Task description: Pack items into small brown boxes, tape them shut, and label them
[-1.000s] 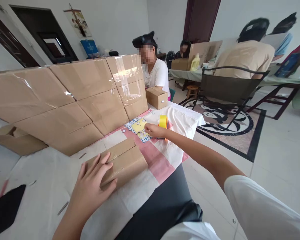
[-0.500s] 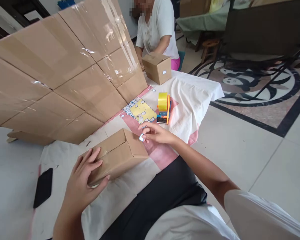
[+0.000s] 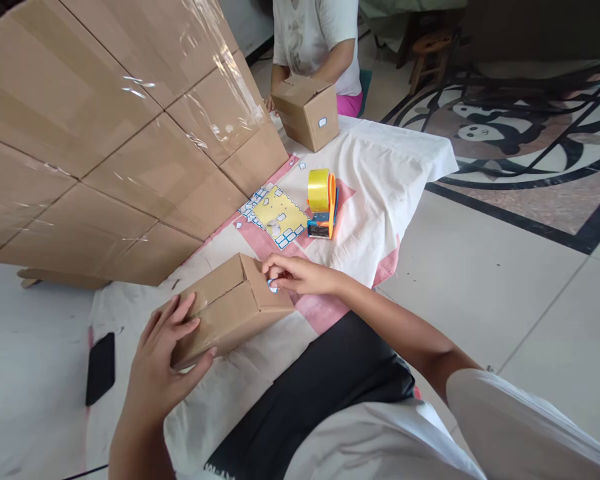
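Note:
A small closed cardboard box (image 3: 230, 300) lies on the cloth-covered table in front of me. My left hand (image 3: 167, 343) grips its near left end, with the fingers on top and the thumb along the side. At the opposite end face, my right hand (image 3: 300, 275) pinches a small white sticker with a blue edge (image 3: 273, 285) against or very close to the cardboard. Whether the sticker touches the box I cannot tell. Beyond that hand lies a yellow sticker sheet (image 3: 280, 213) with blue-edged white labels. Next to it stands a tape dispenser (image 3: 323, 203) with yellow tape.
Stacked, taped cardboard boxes (image 3: 125, 160) form a wall along the left back. A co-worker in a white shirt (image 3: 317, 40) sits behind another box (image 3: 305, 113) bearing a label. A black phone (image 3: 101, 369) lies at the table's left edge. A wooden stool (image 3: 430, 57) stands behind.
My right hand has brought the sticker left and down onto or close against the box's end face. My left hand keeps its hold. The view has tilted slightly downward.

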Available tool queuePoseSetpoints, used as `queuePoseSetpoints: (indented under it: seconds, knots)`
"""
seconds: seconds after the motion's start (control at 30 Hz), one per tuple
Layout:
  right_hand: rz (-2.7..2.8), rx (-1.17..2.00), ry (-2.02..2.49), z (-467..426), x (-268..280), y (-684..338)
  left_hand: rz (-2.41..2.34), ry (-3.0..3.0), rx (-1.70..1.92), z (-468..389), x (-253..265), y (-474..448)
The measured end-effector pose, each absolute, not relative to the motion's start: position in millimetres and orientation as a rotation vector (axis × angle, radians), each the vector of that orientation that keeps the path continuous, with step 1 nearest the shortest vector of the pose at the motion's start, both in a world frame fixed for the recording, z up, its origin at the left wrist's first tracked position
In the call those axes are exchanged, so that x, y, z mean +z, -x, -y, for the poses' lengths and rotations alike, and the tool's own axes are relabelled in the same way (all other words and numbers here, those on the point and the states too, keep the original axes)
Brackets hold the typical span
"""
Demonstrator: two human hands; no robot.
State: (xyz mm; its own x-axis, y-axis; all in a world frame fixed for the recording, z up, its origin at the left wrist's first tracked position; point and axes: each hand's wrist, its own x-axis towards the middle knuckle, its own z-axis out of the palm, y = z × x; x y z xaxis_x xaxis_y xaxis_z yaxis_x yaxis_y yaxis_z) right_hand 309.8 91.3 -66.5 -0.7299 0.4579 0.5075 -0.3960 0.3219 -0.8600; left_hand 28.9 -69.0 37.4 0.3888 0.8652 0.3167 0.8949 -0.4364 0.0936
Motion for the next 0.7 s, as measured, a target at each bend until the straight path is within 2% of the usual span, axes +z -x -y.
queuePoseSetpoints:
  seconds: [0.23,0.47,0.6,0.7]
  knots:
    - [1.759,1.231,0.628,-76,-69,-303,1.640,2.481,-0.467,65,34,-30]
    - [1.016,1.602,0.559,-45,-72,-293,1.629,2.448,-0.456,67,33,-31]
    - [0.590,1.929,0.396,-52,-61,-297,1.659,2.447,-0.419,68,33,-32]
    - [0.507,1.974,0.367,-56,-59,-299,1.665,2.444,-0.412,69,33,-31]
